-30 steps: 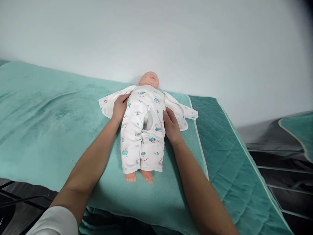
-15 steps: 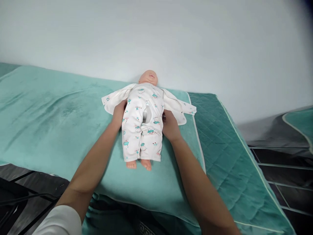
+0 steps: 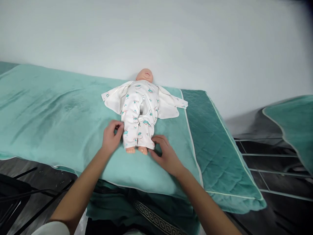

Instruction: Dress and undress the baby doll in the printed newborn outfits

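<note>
A baby doll [image 3: 144, 75] lies on its back, bare feet toward me. White printed open-crotch trousers [image 3: 129, 111] cover it from chest to ankles. Beneath, a white baby jacket [image 3: 168, 109] is spread open, with its sleeves out to both sides; the doll's arms are out of sight. My left hand [image 3: 111, 136] is closed, its thumb and fingertips pinched at the outer edge of the left trouser leg. Low on the other side, my right hand [image 3: 166, 156] has its thumb and fingers at the right cuff, gripping the cloth there.
The doll rests on a light green sheet [image 3: 63, 130] over a bed against a white wall [image 3: 151, 36]. Darker quilted cover [image 3: 220, 156] shows at the right. Beyond it stands a metal frame [image 3: 274, 155] with green cloth [image 3: 293, 120]. A black chair [image 3: 14, 195] is at lower left.
Both hands have slid from beside the doll's hips down toward its feet, the right one reaching the cuff. The trouser legs look slightly shifted, and my view has moved a little.
</note>
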Motion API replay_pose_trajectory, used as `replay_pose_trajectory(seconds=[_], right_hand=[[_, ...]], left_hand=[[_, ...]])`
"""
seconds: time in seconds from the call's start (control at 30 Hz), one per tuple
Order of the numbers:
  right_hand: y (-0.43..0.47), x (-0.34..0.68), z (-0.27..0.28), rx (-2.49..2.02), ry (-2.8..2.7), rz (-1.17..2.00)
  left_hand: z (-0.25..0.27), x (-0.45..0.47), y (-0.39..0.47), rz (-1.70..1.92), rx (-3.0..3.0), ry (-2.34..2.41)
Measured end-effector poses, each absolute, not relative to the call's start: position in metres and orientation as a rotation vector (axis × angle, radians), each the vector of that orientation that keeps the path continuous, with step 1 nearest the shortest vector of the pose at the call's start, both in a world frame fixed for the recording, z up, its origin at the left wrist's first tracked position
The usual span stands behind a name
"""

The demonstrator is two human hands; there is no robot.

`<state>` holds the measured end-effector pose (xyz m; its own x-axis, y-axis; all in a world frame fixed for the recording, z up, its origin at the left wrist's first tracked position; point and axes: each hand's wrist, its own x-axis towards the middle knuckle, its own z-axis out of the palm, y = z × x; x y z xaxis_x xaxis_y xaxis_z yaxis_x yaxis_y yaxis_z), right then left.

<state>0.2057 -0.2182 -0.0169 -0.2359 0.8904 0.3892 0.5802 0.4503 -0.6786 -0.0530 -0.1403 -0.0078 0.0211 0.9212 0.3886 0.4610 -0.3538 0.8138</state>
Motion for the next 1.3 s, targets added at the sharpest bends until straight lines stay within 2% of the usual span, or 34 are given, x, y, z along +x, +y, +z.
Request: replay_pose_trajectory(seconds=[0.17, 0.47, 0.63, 0.97, 1.13, 1.3], right_hand=[[-0.222, 0.198, -0.015, -1.346, -2.020, 0.219], [-0.204, 0.174, 0.021, -1.278, -1.944, 0.501], [-0.207, 0.173, 0.021, -1.220, -1.922, 0.506], [-0.233, 0.185, 0.054, -1.178, -2.204, 0.574], [-0.233, 0.196, 0.082, -1.168, -2.058, 0.724], [-0.233, 0.202, 0.084, -1.256, -2.426, 0.610]], left_hand=[[-0.013, -0.065, -0.183, 1.196, 2.171, 1.043], [-0.014, -0.066, -0.193, 0.903, 2.304, 1.014], [-0.013, -0.063, -0.189, 0.831, 2.238, 1.049], [0.008, -0.066, -0.194, 1.026, 2.070, 1.036], [0.033, -0.071, -0.206, 1.191, 1.782, 1.012], [0.039, -0.088, -0.202, 0.897, 1.985, 1.029]])
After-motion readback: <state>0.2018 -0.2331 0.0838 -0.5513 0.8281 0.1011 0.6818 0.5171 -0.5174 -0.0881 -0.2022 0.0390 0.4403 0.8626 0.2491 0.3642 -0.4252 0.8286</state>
